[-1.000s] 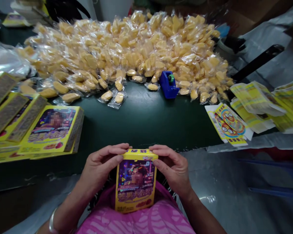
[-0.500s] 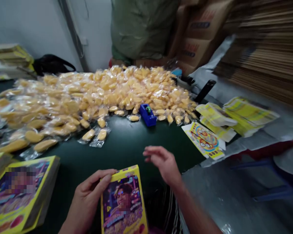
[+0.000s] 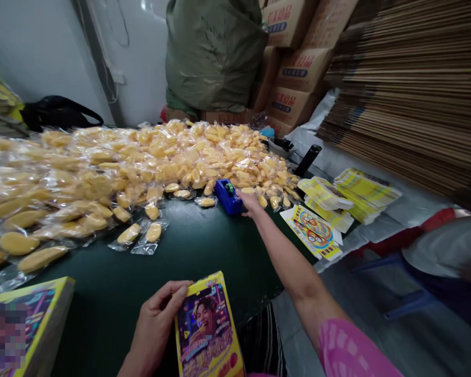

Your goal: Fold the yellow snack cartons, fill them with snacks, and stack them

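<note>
My left hand (image 3: 159, 319) grips a yellow printed box (image 3: 208, 327) by its upper left edge, thumb on the front panel. The box stands tilted in front of me, at the near edge of the dark green table. My right arm is stretched forward, and my right hand (image 3: 249, 203) is at the right side of a blue tape dispenser (image 3: 228, 198) with a green core. Its fingers are bent against the dispenser; their tips are partly hidden. Behind the dispenser spreads a large heap of yellow oval pieces in clear wrappers (image 3: 160, 162).
More yellow boxes (image 3: 31, 314) stand at the left front. Flat yellow cartons (image 3: 316, 230) lie at the table's right side, near a black upright object (image 3: 308, 161). Cardboard sheets (image 3: 412, 99) are stacked at right. A green sack (image 3: 215, 57) and brown cartons (image 3: 294, 70) stand behind.
My right hand has gone forward from above the near table to the tape dispenser. My left hand still holds the box. The view has shifted a little to the right.
</note>
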Demonstrator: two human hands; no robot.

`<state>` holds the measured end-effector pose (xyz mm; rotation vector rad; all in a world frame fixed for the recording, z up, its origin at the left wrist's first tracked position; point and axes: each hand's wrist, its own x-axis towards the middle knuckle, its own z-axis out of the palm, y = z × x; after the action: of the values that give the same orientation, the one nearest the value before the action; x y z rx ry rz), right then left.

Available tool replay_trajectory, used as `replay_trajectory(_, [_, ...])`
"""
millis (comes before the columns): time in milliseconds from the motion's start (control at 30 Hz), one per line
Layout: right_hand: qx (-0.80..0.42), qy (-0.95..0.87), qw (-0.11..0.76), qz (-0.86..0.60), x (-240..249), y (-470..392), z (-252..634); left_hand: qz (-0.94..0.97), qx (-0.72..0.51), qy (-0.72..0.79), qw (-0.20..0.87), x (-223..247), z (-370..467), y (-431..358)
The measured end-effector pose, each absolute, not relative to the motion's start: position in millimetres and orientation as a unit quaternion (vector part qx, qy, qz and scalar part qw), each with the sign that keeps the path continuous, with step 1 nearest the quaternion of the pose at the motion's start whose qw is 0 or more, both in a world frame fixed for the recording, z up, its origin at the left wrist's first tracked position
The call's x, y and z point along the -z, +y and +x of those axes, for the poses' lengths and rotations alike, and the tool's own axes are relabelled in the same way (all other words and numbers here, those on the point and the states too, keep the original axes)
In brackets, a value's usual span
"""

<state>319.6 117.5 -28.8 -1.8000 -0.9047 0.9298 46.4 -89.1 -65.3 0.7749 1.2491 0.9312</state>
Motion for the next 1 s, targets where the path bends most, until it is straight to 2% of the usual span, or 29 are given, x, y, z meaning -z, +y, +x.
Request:
replay_trajectory(167, [-0.433, -0.322, 0.374, -0.754, 7.5, 124.7, 324.1, 0.335, -0.404, 0.532, 0.665, 70.0, 46.3, -90.4])
replay_trajectory(333, [-0.455, -0.303, 0.367, -0.752, 4.7, 122.5, 319.1, 0.340, -0.409, 0.517, 0.671, 74.6, 46.0, -90.2])
replay_trajectory(500, [-0.462, -0.277, 0.409, -0.737, 11.7, 124.5, 316.1, 0.336, -0.409, 0.523, 0.668, 68.7, 48.3, -89.2])
replay_trajectory(800, [-0.427, -0.274, 0.559, -0.656, 39.1, 99.9, 315.4, 0.339, -0.401, 0.521, 0.673, 68.3, 49.2, -87.4])
replay_trajectory(1000, [-0.415, -0.268, 0.592, -0.637, 66.2, 76.2, 304.5, 0.330, -0.396, 0.528, 0.675, 69.9, 49.2, -86.8])
